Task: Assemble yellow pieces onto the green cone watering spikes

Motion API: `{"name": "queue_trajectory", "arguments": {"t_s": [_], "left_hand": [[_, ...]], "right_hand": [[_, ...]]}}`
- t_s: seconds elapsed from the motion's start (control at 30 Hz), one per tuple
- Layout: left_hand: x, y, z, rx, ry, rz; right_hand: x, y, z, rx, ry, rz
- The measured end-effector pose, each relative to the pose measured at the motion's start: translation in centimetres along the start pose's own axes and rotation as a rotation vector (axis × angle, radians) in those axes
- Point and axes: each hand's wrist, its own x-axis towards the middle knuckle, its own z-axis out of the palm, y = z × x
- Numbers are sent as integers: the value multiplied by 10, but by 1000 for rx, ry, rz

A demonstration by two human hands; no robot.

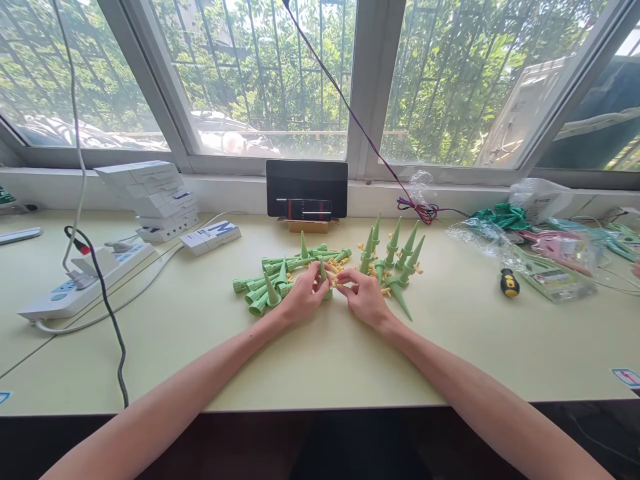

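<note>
Pale surface [475, 353] beneath slanted windows [270, 73], greenery [440, 100] outside. At left, power strip [90, 280] and stacked white boxes [155, 200]; at back, dark panel [306, 177] behind a propped phone [310, 210]; at right, screwdriver [510, 283] near clear packaging [555, 280]. In the middle, left hand [307, 293] curled closed around an upright green spike [323, 272], between green tubes [258, 305] to the left and spikes with yellow fittings [393, 247] to the right. Right hand [364, 297] just beside, nearly pinched shut at a small yellow piece [335, 280]; cannot tell whether gripped. Held spike partly covered by fingers; phone display too small to read; forearms [195, 380] cut off below.
</note>
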Motion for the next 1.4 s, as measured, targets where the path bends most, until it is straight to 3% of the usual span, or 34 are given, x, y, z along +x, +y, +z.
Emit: {"name": "queue_trajectory", "arguments": {"t_s": [0.57,1.4], "left_hand": [[-1,-3,-2,115,-83,72],[-2,-1,-2,153,-111,88]], "right_hand": [[1,4,-1,-18,6,12],[1,0,0,-80,-50,34]]}}
